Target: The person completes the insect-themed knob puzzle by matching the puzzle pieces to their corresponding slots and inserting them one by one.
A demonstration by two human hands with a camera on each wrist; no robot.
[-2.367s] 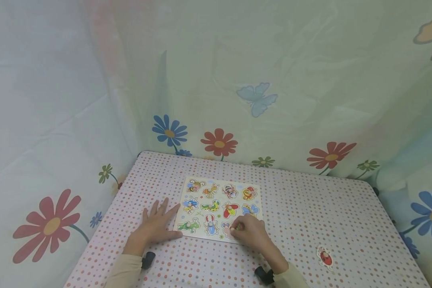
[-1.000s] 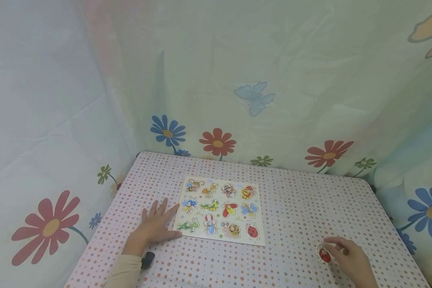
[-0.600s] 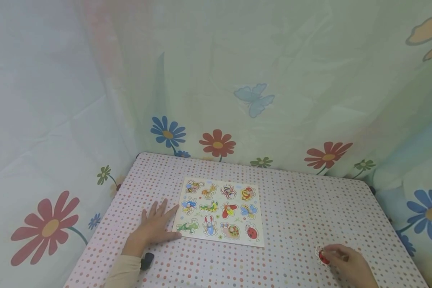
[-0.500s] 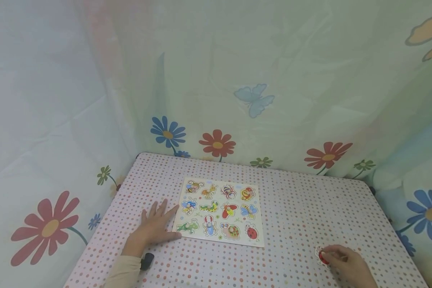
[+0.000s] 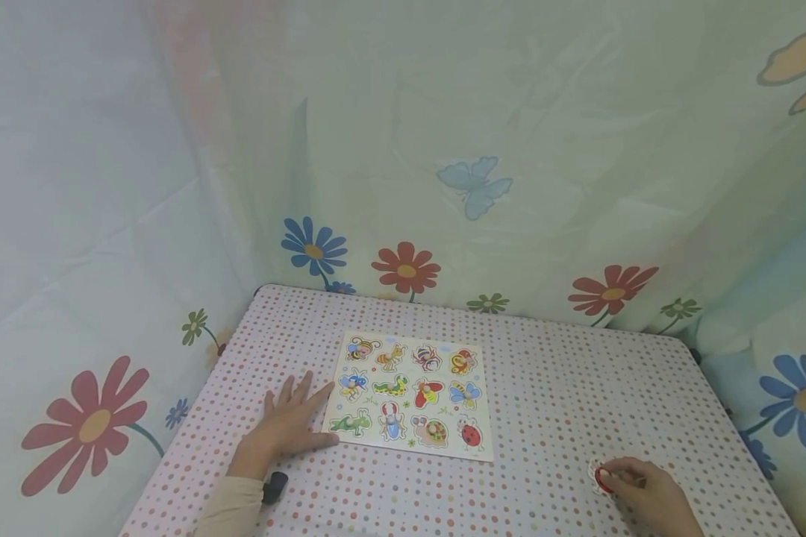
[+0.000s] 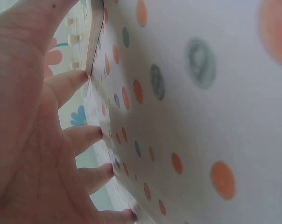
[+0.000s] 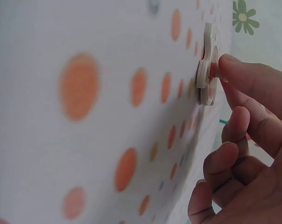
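My right hand [image 5: 650, 494] pinches the knob of a ladybug puzzle piece [image 5: 601, 480] between thumb and forefinger, right of the board. In the right wrist view the wooden ladybug piece [image 7: 207, 70] stands edge-on, close over the tablecloth, with the other fingers curled below. A wooden insect peg puzzle board [image 5: 486, 418] lies mid-table with several knobbed pieces in it. A ladybug picture without a knob shows at its lower right corner. My left hand [image 5: 285, 426] lies spread at the board's left edge. In the left wrist view its fingertips [image 6: 96, 133] rest on the cloth.
A dotted cloth covers the table [image 5: 551, 388]. Behind it and at the sides hang curtains [image 5: 349, 149] printed with flowers and butterflies. A black wrist device [image 5: 275, 487] sits under the left sleeve [image 5: 231, 509].
My right hand has left the snail piece on the board, moved right to the ladybug piece and taken its knob. The left hand has stayed in place.
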